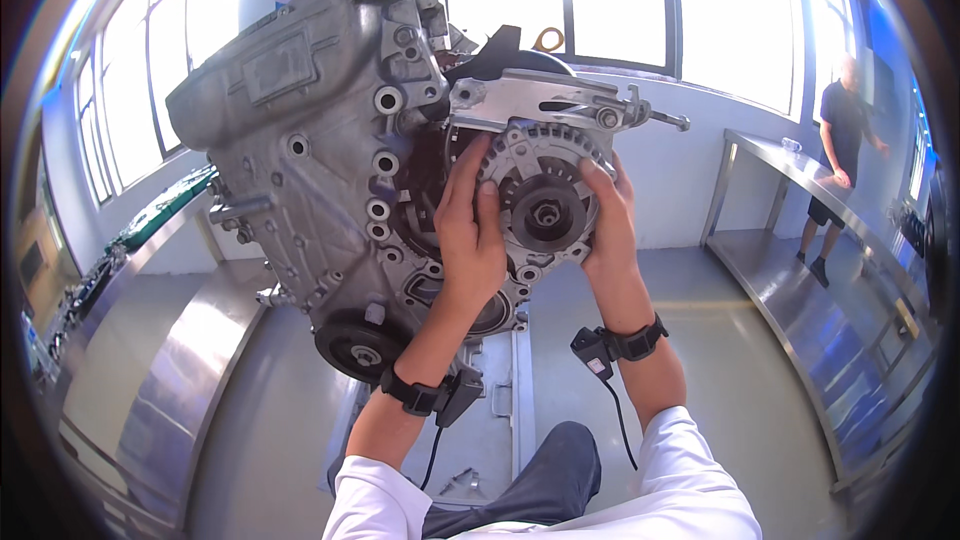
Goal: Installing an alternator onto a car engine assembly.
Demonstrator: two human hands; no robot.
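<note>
Both my hands clasp a silver alternator (548, 210) from its two sides, its round pulley facing me. My left hand (468, 225) lies along its left flank, fingers reaching up beside the finned housing. On the opposite side my right hand (612, 210) wraps the housing, thumb toward the front. A metal bracket (535, 100) with a long adjusting bolt (665, 120) sits just above the alternator. Directly left stands a large grey engine block (300, 160), with a black crank pulley (365, 350) low down. Whether the alternator touches the engine behind it is hidden.
A steel workbench (800, 175) runs along the right, with a person (842, 140) standing beyond it. Another steel bench (165, 380) on the left carries dark parts and a green tray (170, 205). Cables hang from the straps on both my wrists.
</note>
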